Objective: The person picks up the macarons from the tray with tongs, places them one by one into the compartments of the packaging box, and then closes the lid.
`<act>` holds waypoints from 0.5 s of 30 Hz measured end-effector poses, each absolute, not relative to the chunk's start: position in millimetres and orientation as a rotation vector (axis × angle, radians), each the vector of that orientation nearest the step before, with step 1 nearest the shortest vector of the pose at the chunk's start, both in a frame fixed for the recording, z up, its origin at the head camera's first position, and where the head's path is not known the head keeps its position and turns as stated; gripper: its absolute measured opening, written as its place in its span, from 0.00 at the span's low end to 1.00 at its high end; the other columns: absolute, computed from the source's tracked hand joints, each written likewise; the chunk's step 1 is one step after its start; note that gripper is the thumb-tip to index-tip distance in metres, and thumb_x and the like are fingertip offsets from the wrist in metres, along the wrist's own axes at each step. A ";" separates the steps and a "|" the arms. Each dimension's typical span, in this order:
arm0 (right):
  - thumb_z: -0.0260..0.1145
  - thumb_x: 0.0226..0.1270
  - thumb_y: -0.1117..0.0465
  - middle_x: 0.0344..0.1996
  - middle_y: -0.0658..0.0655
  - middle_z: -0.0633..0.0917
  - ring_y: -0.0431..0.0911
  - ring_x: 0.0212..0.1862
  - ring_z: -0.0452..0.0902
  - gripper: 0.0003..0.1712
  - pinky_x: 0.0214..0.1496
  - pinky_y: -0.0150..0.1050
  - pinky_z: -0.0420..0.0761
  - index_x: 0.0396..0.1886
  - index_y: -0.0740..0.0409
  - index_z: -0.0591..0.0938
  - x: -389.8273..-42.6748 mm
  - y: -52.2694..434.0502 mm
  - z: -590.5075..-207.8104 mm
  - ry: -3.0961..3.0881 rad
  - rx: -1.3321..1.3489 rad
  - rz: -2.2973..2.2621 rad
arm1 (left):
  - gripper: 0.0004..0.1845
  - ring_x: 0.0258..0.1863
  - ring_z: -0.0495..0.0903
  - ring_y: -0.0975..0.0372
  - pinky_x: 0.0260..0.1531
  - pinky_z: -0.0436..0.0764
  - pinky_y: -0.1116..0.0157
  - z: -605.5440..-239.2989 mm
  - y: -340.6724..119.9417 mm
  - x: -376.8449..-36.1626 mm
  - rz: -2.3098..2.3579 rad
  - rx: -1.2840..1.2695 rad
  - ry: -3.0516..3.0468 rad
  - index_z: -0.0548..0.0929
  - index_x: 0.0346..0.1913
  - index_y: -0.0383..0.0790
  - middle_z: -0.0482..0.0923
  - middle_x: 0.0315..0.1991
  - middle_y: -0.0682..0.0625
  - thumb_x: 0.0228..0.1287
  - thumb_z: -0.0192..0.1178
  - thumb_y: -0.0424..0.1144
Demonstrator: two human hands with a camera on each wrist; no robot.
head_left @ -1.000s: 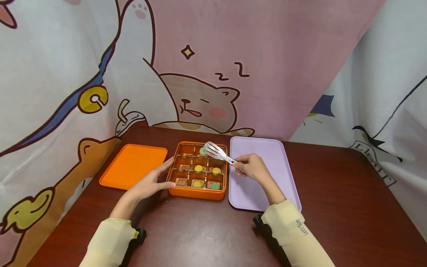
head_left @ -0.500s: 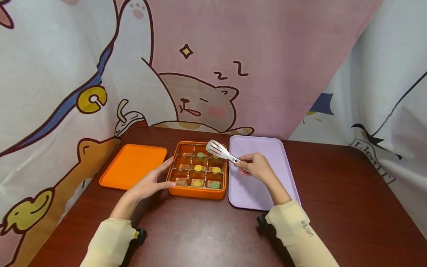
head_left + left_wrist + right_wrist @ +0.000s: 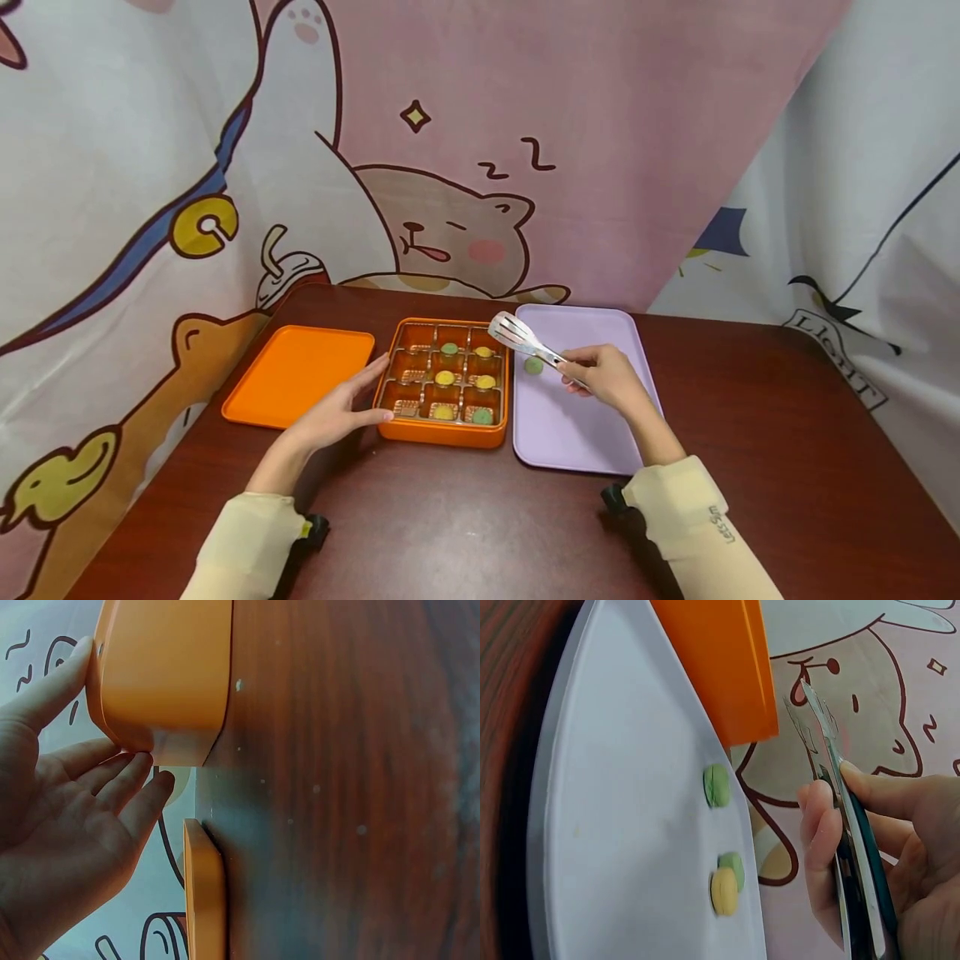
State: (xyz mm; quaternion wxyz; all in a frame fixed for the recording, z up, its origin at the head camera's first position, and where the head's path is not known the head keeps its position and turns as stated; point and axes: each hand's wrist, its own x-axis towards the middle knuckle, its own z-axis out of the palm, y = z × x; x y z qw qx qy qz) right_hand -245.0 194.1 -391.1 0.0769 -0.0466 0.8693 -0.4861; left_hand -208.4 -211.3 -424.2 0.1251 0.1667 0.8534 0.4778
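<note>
My right hand [image 3: 603, 375] grips a pair of metal tongs [image 3: 525, 337] near the middle, thumb on one side and fingers on the other. Their slotted ends hang over the gap between the box and the lilac tray, slightly apart with nothing between them. The orange box [image 3: 442, 432] holds a clear divided insert with yellow and green macarons, including a green macaron [image 3: 448, 349] in the back middle compartment. My left hand [image 3: 330, 412] touches the box's left side with extended fingers and thumb. In the right wrist view, a yellow macaron [image 3: 724, 891] and two green macarons [image 3: 717, 785] lie on the tray.
The lilac tray [image 3: 577, 433] lies close to the box's right side. An orange lid-like tray [image 3: 300, 375] lies to the left. Under everything is a dark wooden table [image 3: 450, 517], with a printed curtain [image 3: 600, 167] behind it.
My right hand has drawn the tongs right, from over the box's back compartments to above the tray edge. A green macaron on the tray has come into view. My left hand stays put.
</note>
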 end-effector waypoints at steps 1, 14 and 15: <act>0.64 0.70 0.64 0.25 0.55 0.88 0.35 0.24 0.81 0.20 0.29 0.29 0.84 0.54 0.76 0.81 -244.2 196.6 -391.0 2.607 -0.137 -1.457 | 0.47 0.81 0.40 0.44 0.75 0.44 0.36 -424.3 -211.0 -208.7 1.391 0.481 2.486 0.49 0.80 0.40 0.41 0.82 0.44 0.66 0.65 0.39; 0.64 0.71 0.63 0.28 0.57 0.88 0.36 0.27 0.81 0.18 0.31 0.28 0.84 0.51 0.74 0.83 -232.2 225.9 -390.4 2.649 -0.112 -1.430 | 0.47 0.81 0.40 0.44 0.75 0.43 0.36 -424.8 -211.2 -208.4 1.385 0.471 2.490 0.49 0.80 0.41 0.41 0.82 0.45 0.67 0.65 0.39; 0.64 0.70 0.63 0.28 0.57 0.88 0.36 0.27 0.81 0.18 0.30 0.29 0.84 0.51 0.75 0.83 -230.9 228.1 -390.3 2.653 -0.110 -1.428 | 0.47 0.81 0.40 0.44 0.75 0.43 0.36 -424.9 -211.1 -208.4 1.383 0.474 2.492 0.49 0.80 0.40 0.41 0.82 0.45 0.67 0.65 0.39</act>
